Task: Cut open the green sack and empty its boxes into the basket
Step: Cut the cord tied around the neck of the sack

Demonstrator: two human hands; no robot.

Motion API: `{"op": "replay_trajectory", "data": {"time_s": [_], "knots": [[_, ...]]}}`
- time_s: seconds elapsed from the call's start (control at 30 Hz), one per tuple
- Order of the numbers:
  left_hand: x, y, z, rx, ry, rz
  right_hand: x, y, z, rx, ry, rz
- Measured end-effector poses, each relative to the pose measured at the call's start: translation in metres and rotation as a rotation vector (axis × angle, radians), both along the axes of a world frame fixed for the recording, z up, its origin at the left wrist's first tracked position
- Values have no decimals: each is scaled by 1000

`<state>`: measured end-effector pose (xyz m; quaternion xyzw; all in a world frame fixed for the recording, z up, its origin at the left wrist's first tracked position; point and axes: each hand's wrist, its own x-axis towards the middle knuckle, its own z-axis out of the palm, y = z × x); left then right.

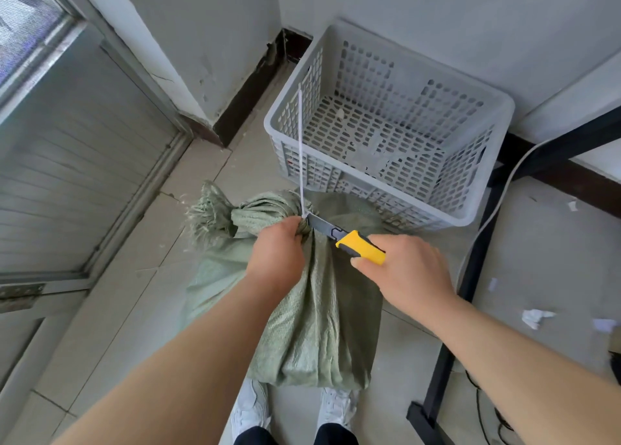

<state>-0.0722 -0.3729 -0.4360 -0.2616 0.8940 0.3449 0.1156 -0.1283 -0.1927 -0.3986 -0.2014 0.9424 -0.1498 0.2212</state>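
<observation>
Left hand (275, 253) grip clenched on green sack (312, 327) neck, right hand (408, 269) gripping knife (349, 239), woven, crumpled, tied.

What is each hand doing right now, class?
Left hand: closed around the tied neck of the green sack.
Right hand: closed on the yellow utility knife, blade at the white tie.

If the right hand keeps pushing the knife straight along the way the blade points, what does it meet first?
The right hand aims the yellow knife up-left. Its blade tip sits at the white zip tie cinching the green sack neck, so the tie comes first, then the left hand gripping right behind it. Depth is unclear.
</observation>
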Motion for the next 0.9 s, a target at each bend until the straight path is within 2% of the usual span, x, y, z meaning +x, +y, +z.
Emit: {"op": "replay_trajectory", "data": {"time_s": [0.07, 0.2, 0.27, 0.43, 0.53, 0.7, 0.9], "knots": [[-1, -4, -1, -30, 5, 1, -10, -9, 1, 2, -4, 47], [-2, -15, -4, -82, -23, -64, -15, -9, 7, 49, 121, 210], [-5, -17, -4, -67, -40, -104, -8, 3, 8, 1, 103, 160], [-10, -3, 1, 30, -22, -42, 15, 15, 5, -59, -10, -75], [-3, 4, 2, 19, -12, -12, 16, 4, 2, -16, -6, -45], [-3, -7, 1, -13, -5, 18, -1, -13, 3, 41, 116, 123], [-7, -8, 2, 24, -40, 16, 15, 14, 4, -64, 25, -37]]}}
